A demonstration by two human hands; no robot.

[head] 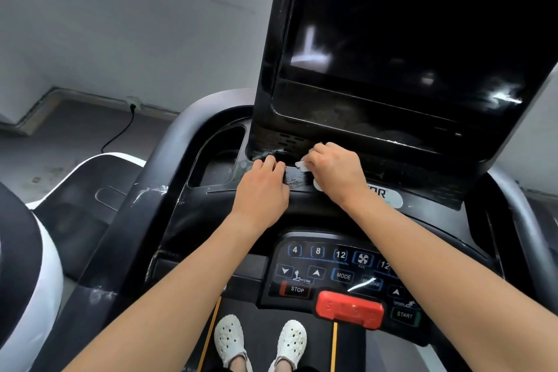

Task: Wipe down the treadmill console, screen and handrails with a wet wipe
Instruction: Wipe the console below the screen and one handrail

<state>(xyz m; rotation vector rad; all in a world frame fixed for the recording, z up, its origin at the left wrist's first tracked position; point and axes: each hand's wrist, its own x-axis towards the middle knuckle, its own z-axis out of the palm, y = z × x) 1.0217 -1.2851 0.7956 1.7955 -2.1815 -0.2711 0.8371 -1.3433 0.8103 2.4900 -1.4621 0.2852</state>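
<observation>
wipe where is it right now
In the head view the wipe sits near centre, pinched under the right hand on the console just below the screen, with the left hand close on its left.

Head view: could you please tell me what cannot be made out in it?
All in the head view:
Wet wipe: mostly hidden under the curled fingers of the right hand; only a white corner shows.
Left hand: its own back hides whether the fingertips hold anything.
Screen: top and right side cut off by the frame edge.
Brand label: the right wrist covers its first letters.
Red safety key: lettering too blurred to read.
</observation>
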